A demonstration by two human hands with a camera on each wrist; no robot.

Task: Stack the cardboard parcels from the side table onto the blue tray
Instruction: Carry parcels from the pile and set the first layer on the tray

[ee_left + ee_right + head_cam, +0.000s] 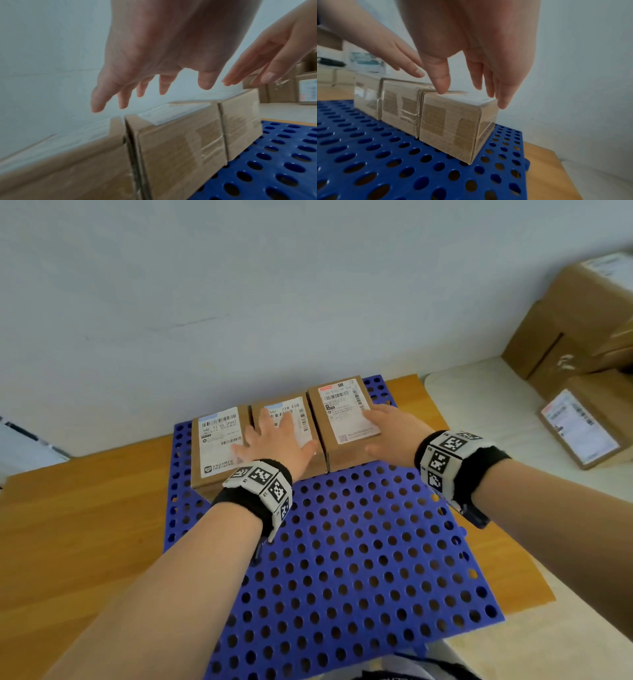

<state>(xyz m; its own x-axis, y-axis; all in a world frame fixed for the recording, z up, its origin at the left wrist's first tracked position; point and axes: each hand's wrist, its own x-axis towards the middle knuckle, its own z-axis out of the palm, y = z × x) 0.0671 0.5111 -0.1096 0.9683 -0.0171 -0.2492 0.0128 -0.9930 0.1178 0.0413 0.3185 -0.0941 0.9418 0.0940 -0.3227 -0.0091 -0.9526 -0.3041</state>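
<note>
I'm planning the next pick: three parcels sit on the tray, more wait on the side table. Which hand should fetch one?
Right hand, probably. The remaining parcels lie on the side table to the person's right, nearer that open hand; the left hand hovers over the middle parcel.

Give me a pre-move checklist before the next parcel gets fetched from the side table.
1. Left hand free: ok, fingers spread above the middle parcel, holding nothing.
2. Right hand free: ok, fingers straight over the right parcel; contact cannot tell.
3. Row seated on the tray: ok, three parcels side by side along the far edge, left parcel included.
4. Gaps in the row: ok, only narrow seams.
5. Parcels left on the side table: ok, several boxes remain.
6. Room on the tray: ok, near part bare.
</note>
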